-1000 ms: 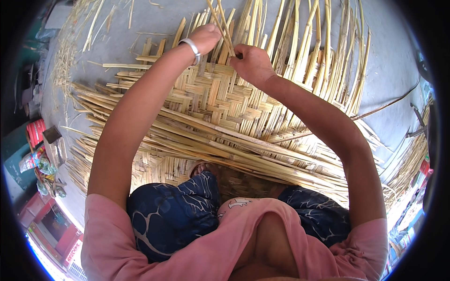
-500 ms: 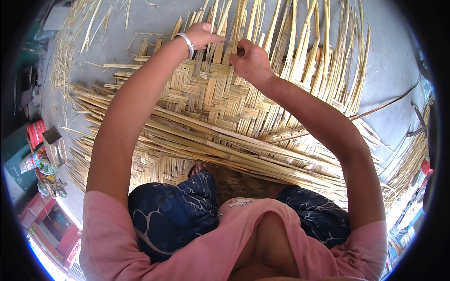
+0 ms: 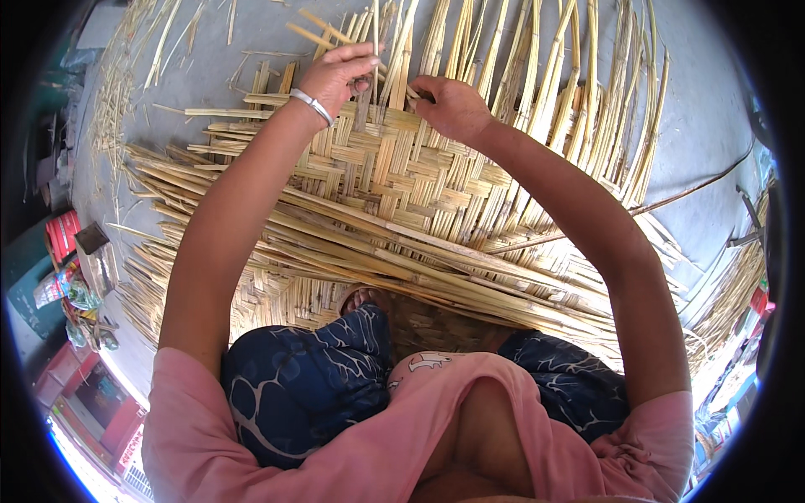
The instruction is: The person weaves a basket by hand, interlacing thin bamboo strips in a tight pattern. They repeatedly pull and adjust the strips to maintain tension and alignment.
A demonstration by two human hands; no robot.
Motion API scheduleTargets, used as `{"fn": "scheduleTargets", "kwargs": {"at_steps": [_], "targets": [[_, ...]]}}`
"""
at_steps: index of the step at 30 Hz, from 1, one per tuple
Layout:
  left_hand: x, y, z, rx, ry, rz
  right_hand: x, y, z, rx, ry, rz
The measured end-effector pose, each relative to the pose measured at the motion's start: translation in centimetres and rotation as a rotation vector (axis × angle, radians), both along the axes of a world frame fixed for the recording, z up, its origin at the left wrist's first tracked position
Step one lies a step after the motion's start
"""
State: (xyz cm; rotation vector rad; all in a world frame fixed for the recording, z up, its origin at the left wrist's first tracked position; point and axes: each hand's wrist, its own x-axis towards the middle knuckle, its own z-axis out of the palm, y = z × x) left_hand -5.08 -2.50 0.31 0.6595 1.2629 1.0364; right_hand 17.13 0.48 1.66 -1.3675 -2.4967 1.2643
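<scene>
A half-woven mat (image 3: 386, 159) of pale, split cane-like strips lies on the ground in front of me. From its far edge, long unwoven strips (image 3: 537, 50) fan outward. My left hand (image 3: 335, 77), with a silver bangle (image 3: 312, 107) on its wrist, is closed round an upright strip (image 3: 376, 33) at the far edge. My right hand (image 3: 454, 109) pinches the near end of strips slanting across between the upright ones. Their other ends (image 3: 317, 29) stick out beyond my left hand. The right fingertips are partly hidden by the hand itself.
A thick bundle of loose strips (image 3: 377, 243) crosses the mat nearer to me. My foot (image 3: 366, 299) rests on the weave. A thin dark stick (image 3: 671, 197) lies to the right. Straw scraps (image 3: 117, 126) litter the grey floor at left, near a red container (image 3: 63, 235).
My left hand has shifted left and slightly nearer to me. Slanting strips now show between the hands, where strips stood upright before. My right hand has moved slightly right.
</scene>
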Motion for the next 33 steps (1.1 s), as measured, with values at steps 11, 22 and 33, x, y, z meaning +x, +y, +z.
{"fn": "scheduleTargets", "kwargs": {"at_steps": [11, 22, 33], "targets": [[-0.1, -4.0, -1.3, 0.055, 0.966, -0.005, 1.1, -1.3, -1.3, 0.21, 0.095, 0.056], [-0.5, -4.5, -1.1, -0.181, 0.706, 0.009, 4.5, -3.7, 1.2, 0.361, 0.2, 0.272], [0.5, -9.8, 1.8, -0.12, 0.378, 0.331, 25.8, -11.3, 7.3, 0.439, -0.267, 0.249]]}}
